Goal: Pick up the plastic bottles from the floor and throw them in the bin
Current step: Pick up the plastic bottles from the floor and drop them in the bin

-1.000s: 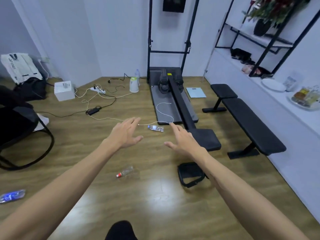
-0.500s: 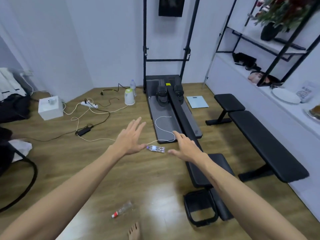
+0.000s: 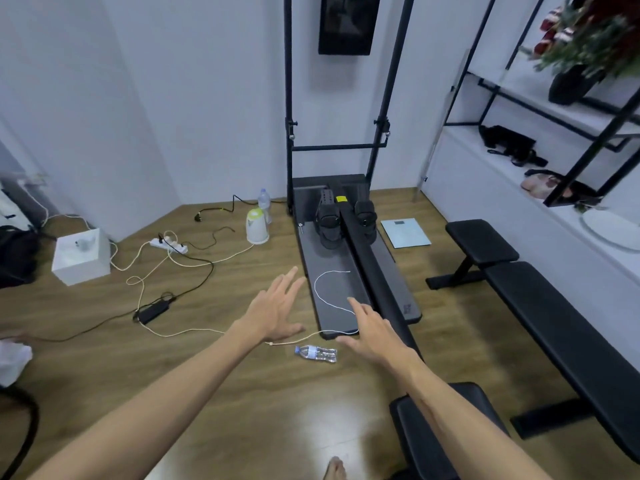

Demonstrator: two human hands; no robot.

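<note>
Left hand (image 3: 273, 311) and right hand (image 3: 375, 332) outstretched, fingers straight.

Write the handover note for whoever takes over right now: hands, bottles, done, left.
Left hand: open, holding nothing, above the floor.
Right hand: open, holding nothing.
Clear bottle lies on its side on the wooden floor, between and just below the two hands, beside a white cable.
Done: nothing picked up in this view.
Left: grasp this bottle and bin it; no bin in view.
</note>
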